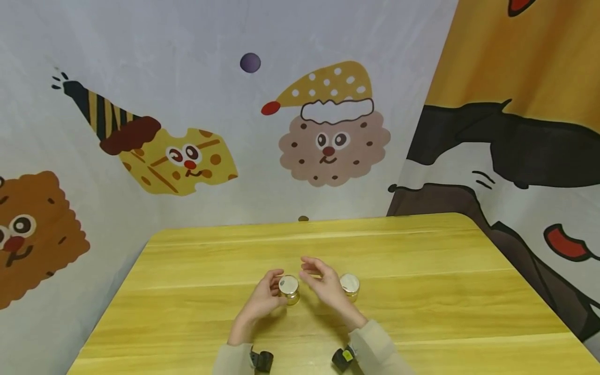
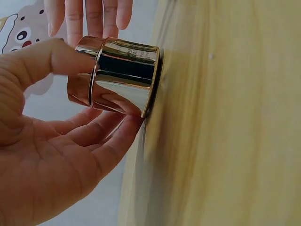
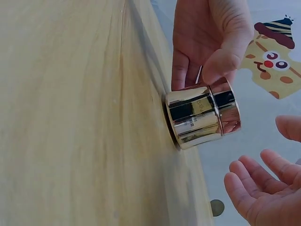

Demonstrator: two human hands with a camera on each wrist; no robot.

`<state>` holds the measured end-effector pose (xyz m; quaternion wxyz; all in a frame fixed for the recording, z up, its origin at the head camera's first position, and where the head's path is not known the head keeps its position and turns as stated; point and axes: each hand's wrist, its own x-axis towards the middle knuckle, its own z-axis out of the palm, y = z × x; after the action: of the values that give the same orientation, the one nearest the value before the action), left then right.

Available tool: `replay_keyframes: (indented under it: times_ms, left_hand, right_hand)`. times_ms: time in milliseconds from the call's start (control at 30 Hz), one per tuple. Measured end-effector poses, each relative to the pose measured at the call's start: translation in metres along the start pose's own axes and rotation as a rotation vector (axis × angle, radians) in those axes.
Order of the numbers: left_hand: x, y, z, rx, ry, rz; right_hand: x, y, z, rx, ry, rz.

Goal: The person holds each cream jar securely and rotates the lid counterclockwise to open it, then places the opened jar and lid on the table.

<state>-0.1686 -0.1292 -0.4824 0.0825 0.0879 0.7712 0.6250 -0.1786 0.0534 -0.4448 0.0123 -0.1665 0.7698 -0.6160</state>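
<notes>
Gold jar [image 1: 289, 290] held in the left hand [image 1: 262, 302].
The jar is gripped upright by fingers and thumb, at the surface of the table [image 1: 187, 291]; the right hand [image 1: 325, 282] is held near it, fingers loosely apart, with a second jar [image 1: 350, 285] just beside.

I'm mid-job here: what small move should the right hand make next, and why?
I'd probably bring the right hand in to the top of the gold jar. The left hand grips that jar, a seam rings it near the top, and the right hand is open beside it.
</notes>
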Motion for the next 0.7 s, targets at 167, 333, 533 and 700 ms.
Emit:
replay_keyframes:
  times_ms: [167, 333, 533, 700]
  left_hand:
    - [0.001, 0.002, 0.0034, 0.071, 0.038, 0.009]
    - [0.0019, 0.0025, 0.0053, 0.124, 0.046, 0.0]
    - [0.0019, 0.002, 0.0048, 0.161, 0.063, 0.025]
    - [0.0027, -0.0023, 0.0032, 0.192, 0.077, 0.05]
  right_hand:
    - [0.0003, 0.0023, 0.0001, 0.018, -0.021, 0.011]
    - [-0.0003, 0.0033, 0.0005, 0.048, -0.04, 0.029]
    - [-0.0005, 0.0049, 0.0007, 0.065, -0.055, 0.032]
    - [0.0001, 0.0053, 0.0007, 0.075, -0.041, 0.034]
